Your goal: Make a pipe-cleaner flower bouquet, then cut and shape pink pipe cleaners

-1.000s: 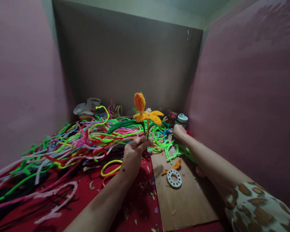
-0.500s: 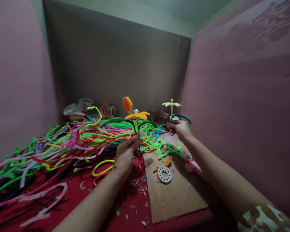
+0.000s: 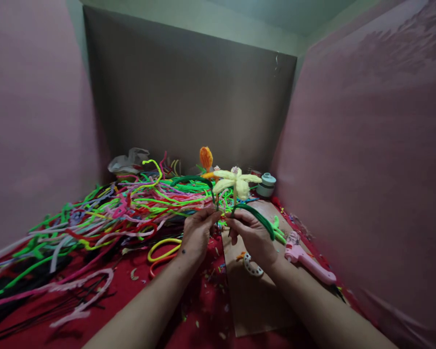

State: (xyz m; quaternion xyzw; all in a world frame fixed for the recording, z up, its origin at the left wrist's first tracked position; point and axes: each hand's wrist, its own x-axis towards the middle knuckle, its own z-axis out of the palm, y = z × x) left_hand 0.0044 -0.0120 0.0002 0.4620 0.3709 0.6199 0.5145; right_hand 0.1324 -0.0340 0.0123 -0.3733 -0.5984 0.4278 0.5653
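Observation:
My left hand [image 3: 199,231] is closed on the stems of an orange fuzzy flower, whose round orange bud [image 3: 206,158] stands up at the top. A long dark green leaf [image 3: 191,179] arches left from these stems. Pinched in my right hand [image 3: 252,237] is the stem of a pale yellow flower [image 3: 236,182] with a dark green leaf [image 3: 257,218] curving down to the right. Both hands are close together, and the yellow petals overlap the orange flower, partly hiding it.
Many coloured pipe cleaners [image 3: 131,208] heap up on the red cloth [image 3: 196,300] at left. Under my right arm lies cardboard [image 3: 254,300] with a white holed ring [image 3: 252,266]. A pink glue gun [image 3: 308,261] and a pale blue jar [image 3: 266,185] are at right.
My right hand has come left and down with the yellow flower, bringing it beside the orange one. Its petals now tilt toward the camera. The glue gun and jar show more fully.

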